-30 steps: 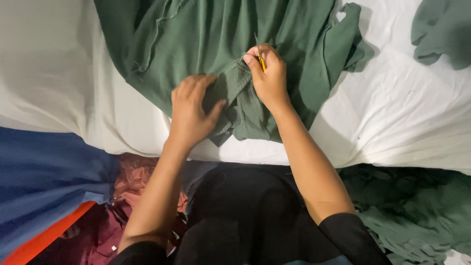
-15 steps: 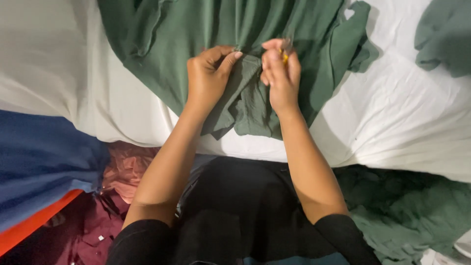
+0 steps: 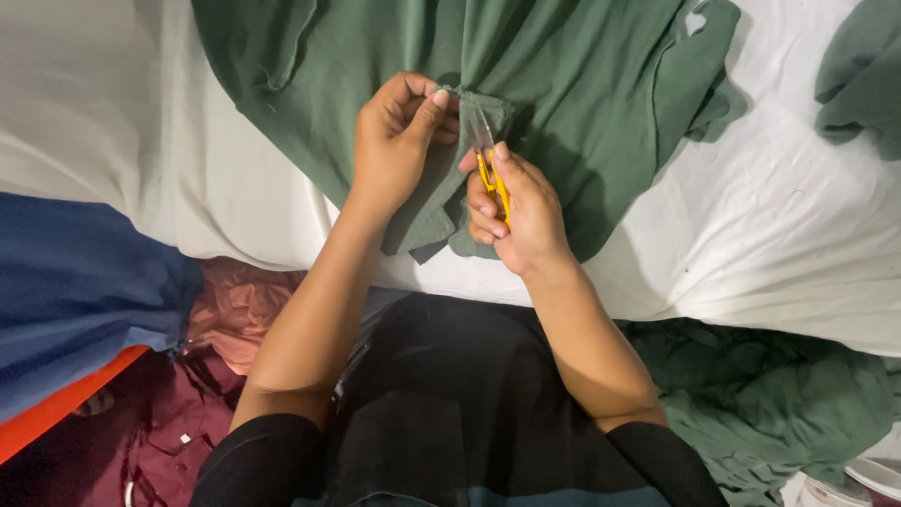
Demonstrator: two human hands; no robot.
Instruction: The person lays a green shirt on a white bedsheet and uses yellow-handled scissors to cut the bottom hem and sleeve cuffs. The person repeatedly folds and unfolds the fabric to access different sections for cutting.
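Our left hand (image 3: 399,141) pinches a raised fold of the green cloth (image 3: 563,75) spread on the white sheet (image 3: 779,244); just beside it our right hand (image 3: 521,211) grips yellow snips (image 3: 488,164), blades at the fold. We could nick the cloth if the pinch slackens.

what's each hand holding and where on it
Left hand pinches a folded edge of the green garment; right hand grips yellow thread snips by the handle, blades at that edge.

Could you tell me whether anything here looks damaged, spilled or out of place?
Nothing stands out. The left hand pinches the green garment on the white sheet; the right hand holds yellow thread snips against it. No tear shows.
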